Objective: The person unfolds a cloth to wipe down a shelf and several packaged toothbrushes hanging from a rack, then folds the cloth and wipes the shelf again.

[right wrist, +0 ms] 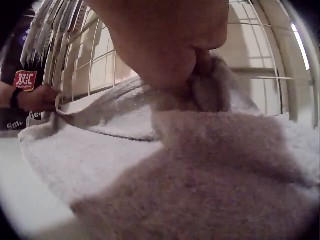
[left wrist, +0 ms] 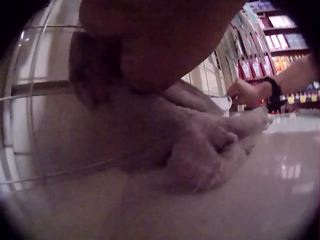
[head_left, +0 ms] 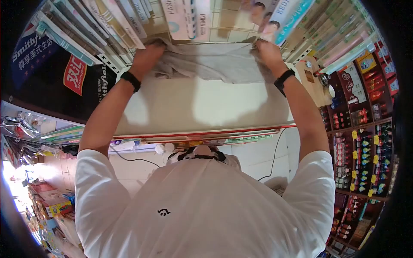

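A greyish-white towel (head_left: 219,62) is stretched sideways between two hands at the back of a white shelf surface (head_left: 172,109). At its left end my left hand (head_left: 147,58) grips the cloth, its fingertips hidden from the head camera. The right hand (head_left: 270,56) holds the opposite end, with thumb and finger curled on the fabric in the right wrist view. Near the left hand the towel is bunched into folds (left wrist: 200,160), while its nap (right wrist: 225,150) lies wider and flatter below the right hand. Both wrists wear black bands.
A white wire grid (right wrist: 100,55) stands behind the towel. Boxed goods (head_left: 185,19) line the rack above it. At left is a dark printed panel (head_left: 56,73); shelves of small bottles (head_left: 365,159) fill the right side. The shelf's red-trimmed front edge (head_left: 206,135) runs before the person's chest.
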A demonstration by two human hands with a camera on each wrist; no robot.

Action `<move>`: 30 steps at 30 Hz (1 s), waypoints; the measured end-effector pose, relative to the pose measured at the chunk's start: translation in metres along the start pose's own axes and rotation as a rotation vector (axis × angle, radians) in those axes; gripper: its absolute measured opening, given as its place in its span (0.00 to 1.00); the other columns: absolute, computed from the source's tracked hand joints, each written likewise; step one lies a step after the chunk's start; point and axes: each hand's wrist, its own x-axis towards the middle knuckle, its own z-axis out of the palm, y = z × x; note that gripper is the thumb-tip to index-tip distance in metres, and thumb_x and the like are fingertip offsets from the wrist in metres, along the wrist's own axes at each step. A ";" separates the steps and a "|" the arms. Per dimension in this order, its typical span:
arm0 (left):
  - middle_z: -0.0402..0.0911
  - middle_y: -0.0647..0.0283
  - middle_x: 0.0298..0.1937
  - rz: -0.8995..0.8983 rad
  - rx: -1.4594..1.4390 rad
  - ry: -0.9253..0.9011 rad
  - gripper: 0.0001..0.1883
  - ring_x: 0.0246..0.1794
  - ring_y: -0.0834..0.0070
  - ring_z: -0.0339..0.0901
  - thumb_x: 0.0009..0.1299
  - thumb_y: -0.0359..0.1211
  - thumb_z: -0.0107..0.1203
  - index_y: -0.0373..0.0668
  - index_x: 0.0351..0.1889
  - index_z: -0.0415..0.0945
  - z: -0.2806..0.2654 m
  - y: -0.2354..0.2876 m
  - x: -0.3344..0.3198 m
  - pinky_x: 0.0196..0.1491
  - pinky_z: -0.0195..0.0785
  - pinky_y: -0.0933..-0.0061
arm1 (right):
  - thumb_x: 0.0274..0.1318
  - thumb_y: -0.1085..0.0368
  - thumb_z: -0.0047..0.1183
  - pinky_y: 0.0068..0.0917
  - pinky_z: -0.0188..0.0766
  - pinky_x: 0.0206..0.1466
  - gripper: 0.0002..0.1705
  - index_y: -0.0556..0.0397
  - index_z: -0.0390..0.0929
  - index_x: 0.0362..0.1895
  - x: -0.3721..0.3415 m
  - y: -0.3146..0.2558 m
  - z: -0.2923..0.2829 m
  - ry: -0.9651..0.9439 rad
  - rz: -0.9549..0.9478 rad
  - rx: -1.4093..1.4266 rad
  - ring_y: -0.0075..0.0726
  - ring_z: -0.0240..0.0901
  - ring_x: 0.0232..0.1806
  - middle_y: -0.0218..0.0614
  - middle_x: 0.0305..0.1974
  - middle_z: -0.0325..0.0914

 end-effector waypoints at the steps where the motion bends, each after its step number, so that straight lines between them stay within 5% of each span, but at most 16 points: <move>1: 0.85 0.54 0.49 0.018 0.011 0.036 0.11 0.48 0.52 0.85 0.71 0.27 0.51 0.43 0.49 0.78 -0.001 0.003 0.003 0.47 0.83 0.53 | 0.58 0.67 0.57 0.53 0.82 0.47 0.09 0.58 0.83 0.39 0.000 0.006 0.007 -0.001 0.000 0.001 0.62 0.84 0.42 0.55 0.36 0.84; 4: 0.85 0.56 0.45 0.045 0.106 0.146 0.11 0.45 0.57 0.86 0.69 0.27 0.53 0.45 0.47 0.80 -0.004 0.015 0.010 0.43 0.82 0.57 | 0.63 0.69 0.49 0.53 0.82 0.47 0.11 0.57 0.81 0.45 0.001 0.022 0.018 0.054 -0.169 -0.086 0.60 0.84 0.44 0.51 0.39 0.85; 6: 0.85 0.59 0.42 0.059 0.196 0.221 0.10 0.42 0.62 0.87 0.66 0.27 0.55 0.48 0.44 0.82 -0.004 0.015 0.013 0.40 0.82 0.61 | 0.64 0.68 0.49 0.54 0.82 0.47 0.11 0.57 0.81 0.45 0.003 0.030 0.031 -0.024 -0.109 -0.118 0.61 0.85 0.44 0.52 0.40 0.85; 9: 0.85 0.55 0.47 0.052 0.131 0.035 0.12 0.46 0.56 0.85 0.69 0.31 0.56 0.48 0.50 0.82 0.005 -0.001 0.025 0.45 0.81 0.58 | 0.61 0.70 0.50 0.52 0.81 0.46 0.09 0.56 0.81 0.42 0.006 0.024 0.037 -0.053 0.000 -0.144 0.58 0.84 0.43 0.50 0.39 0.85; 11: 0.85 0.50 0.50 -0.008 -0.371 0.011 0.14 0.51 0.48 0.82 0.73 0.37 0.54 0.43 0.53 0.80 0.016 -0.008 0.026 0.52 0.78 0.53 | 0.57 0.71 0.53 0.49 0.81 0.45 0.06 0.55 0.81 0.38 0.003 0.013 0.032 -0.017 0.038 -0.135 0.56 0.84 0.42 0.48 0.38 0.84; 13: 0.84 0.49 0.54 -0.207 -0.498 -0.086 0.19 0.54 0.43 0.79 0.77 0.43 0.51 0.41 0.56 0.78 0.009 -0.005 0.018 0.57 0.74 0.49 | 0.56 0.70 0.55 0.50 0.81 0.43 0.03 0.53 0.80 0.33 0.001 0.006 0.024 0.055 0.098 -0.144 0.57 0.84 0.38 0.47 0.34 0.84; 16: 0.85 0.49 0.51 -0.076 -0.485 0.155 0.15 0.55 0.48 0.80 0.74 0.39 0.53 0.41 0.52 0.80 0.002 -0.005 0.003 0.55 0.76 0.52 | 0.55 0.72 0.57 0.48 0.79 0.41 0.07 0.54 0.84 0.38 -0.019 -0.020 -0.012 0.186 0.079 0.019 0.57 0.84 0.37 0.50 0.35 0.83; 18: 0.85 0.50 0.43 0.236 -0.101 0.412 0.10 0.46 0.52 0.84 0.71 0.35 0.55 0.43 0.46 0.82 -0.005 -0.010 -0.012 0.49 0.79 0.56 | 0.55 0.74 0.59 0.45 0.78 0.42 0.13 0.54 0.87 0.46 -0.021 -0.023 -0.021 0.270 0.100 0.089 0.58 0.83 0.38 0.51 0.38 0.84; 21: 0.84 0.54 0.34 0.087 0.051 0.252 0.07 0.35 0.55 0.86 0.68 0.33 0.57 0.45 0.40 0.83 -0.017 -0.002 -0.021 0.39 0.81 0.58 | 0.56 0.73 0.60 0.44 0.79 0.43 0.12 0.55 0.87 0.45 -0.014 -0.019 -0.017 0.444 0.105 0.194 0.57 0.83 0.40 0.48 0.39 0.85; 25: 0.83 0.55 0.31 -0.113 -0.089 0.231 0.06 0.29 0.54 0.84 0.69 0.34 0.58 0.45 0.40 0.82 -0.043 0.004 -0.027 0.33 0.79 0.55 | 0.57 0.72 0.61 0.44 0.79 0.44 0.12 0.55 0.86 0.47 0.006 -0.044 -0.013 0.426 0.086 0.207 0.58 0.83 0.40 0.48 0.40 0.86; 30: 0.84 0.52 0.34 -0.169 -0.090 0.381 0.08 0.31 0.52 0.84 0.68 0.35 0.59 0.43 0.42 0.82 -0.028 -0.003 -0.028 0.33 0.79 0.53 | 0.56 0.71 0.54 0.52 0.78 0.48 0.07 0.60 0.81 0.38 0.037 -0.052 0.012 0.066 -0.065 0.160 0.66 0.81 0.45 0.59 0.39 0.82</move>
